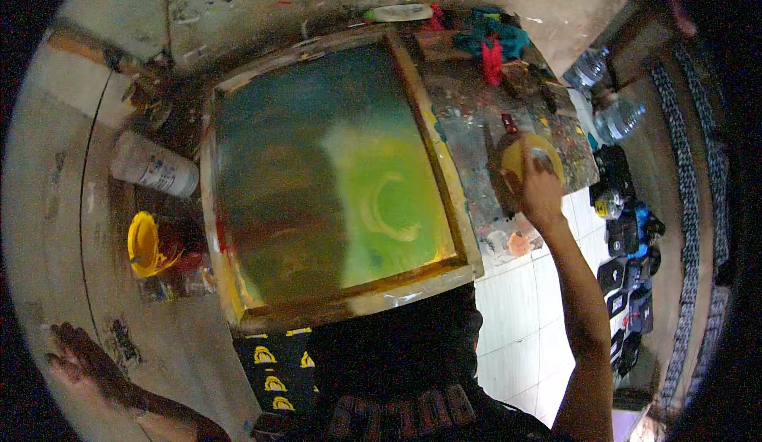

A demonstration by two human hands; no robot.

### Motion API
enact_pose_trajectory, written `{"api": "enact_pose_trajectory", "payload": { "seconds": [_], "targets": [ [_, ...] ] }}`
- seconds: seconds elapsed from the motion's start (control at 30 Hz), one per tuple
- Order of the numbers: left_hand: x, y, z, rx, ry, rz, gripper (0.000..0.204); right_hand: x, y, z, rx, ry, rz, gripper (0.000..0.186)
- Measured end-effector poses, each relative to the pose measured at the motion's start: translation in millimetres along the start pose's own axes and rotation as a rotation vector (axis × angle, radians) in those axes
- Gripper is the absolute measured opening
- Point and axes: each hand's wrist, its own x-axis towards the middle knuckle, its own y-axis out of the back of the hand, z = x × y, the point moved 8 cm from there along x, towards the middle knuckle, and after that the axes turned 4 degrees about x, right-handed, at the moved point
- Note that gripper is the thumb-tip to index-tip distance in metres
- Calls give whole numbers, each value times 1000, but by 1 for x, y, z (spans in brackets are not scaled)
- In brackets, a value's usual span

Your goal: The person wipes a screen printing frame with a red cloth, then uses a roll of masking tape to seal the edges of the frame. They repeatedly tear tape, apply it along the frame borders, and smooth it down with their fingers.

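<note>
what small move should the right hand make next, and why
Probably close the right hand on the round yellow item: its fingers reach over it, though blur hides whether they grip; the left hand is open, well away from it.

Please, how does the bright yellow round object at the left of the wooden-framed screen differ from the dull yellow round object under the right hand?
The bright yellow round object is vivid; the dull yellow round object looks brownish. The former appears as a narrow oval, the latter nearly circular. The right hand partly covers the latter, while no hand touches the former. Both are yellowish and rounded.
</note>
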Motion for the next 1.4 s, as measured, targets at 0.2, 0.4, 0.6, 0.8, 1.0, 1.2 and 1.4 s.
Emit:
{"api": "enact_pose_trajectory", "payload": {
  "seconds": [0.2, 0.4, 0.6, 0.8, 1.0, 1.2, 1.4],
  "targets": [
    [-2, -15, -42, 1321, -925, 1172, 65, -83, 176, -92, 945, 289, 179, 39],
    [58, -40, -81, 1385, -831, 1045, 72, -60, 135, -131, 1473, -126, 42, 11],
    [53, -16, -49, 1175, -697, 555, 68, -48, 93, -139, 1837, -351, -13, 15],
    [19, 14, -7, 1059, -694, 435, 59, -53, 100, -144, 1742, -312, -58, 18],
    [21, -24, -34, 1315, -891, 922, 57, -82, 214, -173, 1664, 600, 125, 12],
    [59, -59, -101, 1318, -1014, 1114, 59, -99, 262, -185, 1762, 1015, 178, 22],
    [76, -48, -72, 1410, -807, 800, 63, -112, 218, -198, 1853, 600, 80, 14]
  ]
}}
